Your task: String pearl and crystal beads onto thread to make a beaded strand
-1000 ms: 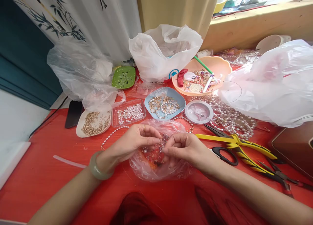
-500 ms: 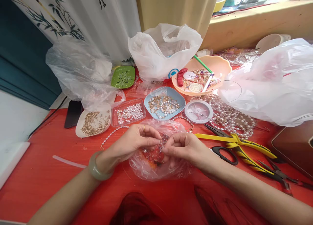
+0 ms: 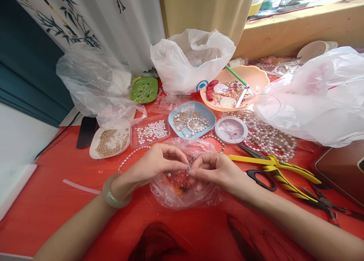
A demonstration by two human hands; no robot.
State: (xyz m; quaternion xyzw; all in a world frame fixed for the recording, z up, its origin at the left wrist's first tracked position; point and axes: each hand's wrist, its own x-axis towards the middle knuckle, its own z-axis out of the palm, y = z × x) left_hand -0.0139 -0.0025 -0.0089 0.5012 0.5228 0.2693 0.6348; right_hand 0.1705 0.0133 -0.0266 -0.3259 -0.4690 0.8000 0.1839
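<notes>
My left hand [image 3: 156,164] and my right hand [image 3: 216,170] meet fingertip to fingertip above a clear plastic bag of small beads [image 3: 182,189] on the red table [image 3: 57,200]. Both hands are pinched shut on a tiny bead piece between them, too small to name. A jade bangle [image 3: 113,194] sits on my left wrist, and a ring on a left finger. A pearl strand [image 3: 129,157] trails left from under my left hand.
Behind the hands stand a dish of gold beads [image 3: 109,141], a clear tray of pearls [image 3: 150,131], a blue dish [image 3: 191,121], a cord spool [image 3: 231,129] and a peach bowl [image 3: 236,87]. Yellow-handled scissors [image 3: 273,164] and pliers [image 3: 313,200] lie right. Plastic bags crowd the back.
My fingertips have closed together slightly over the bag. Nothing else has moved.
</notes>
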